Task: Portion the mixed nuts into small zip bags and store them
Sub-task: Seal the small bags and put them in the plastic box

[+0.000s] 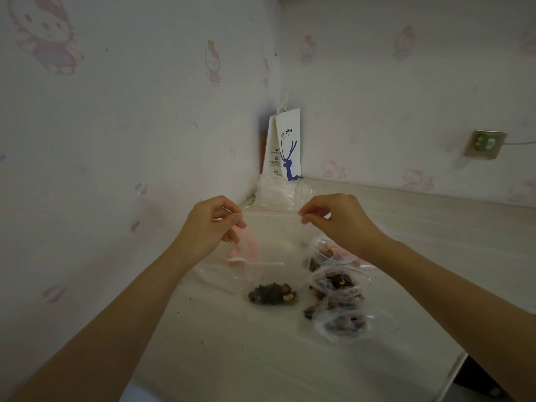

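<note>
- table (290,358): pale, flat, matte, with dark crumbs scattered on it. A dropped nut could roll off the near edge.
- paper coffee bag (287,146): stiff white paper with a blue deer print, standing upright in the wall corner, well apart from my work.
- zip bag (272,245): thin, clear, floppy film, held up between both hands above the table. I can't tell if its bottom touches the table. If the seal closes only partly, it may pop open in storage.
- filled bags (336,303): a crinkly clear pile on the table just right of the held bag. They are slippery, so my forearm could knock them.
- left hand (211,227): pinches the top left corner of the zip bag.
- right hand (333,224): pinches the top right corner. Uneven pull could skew the zip track.
- mixed nuts (272,294): a small, dark, lumpy heap sunk to the bag's bottom, with one pale piece.
- red strip (271,211): a thin line running taut between my fingers. I can't tell whether it is sealed.
</note>
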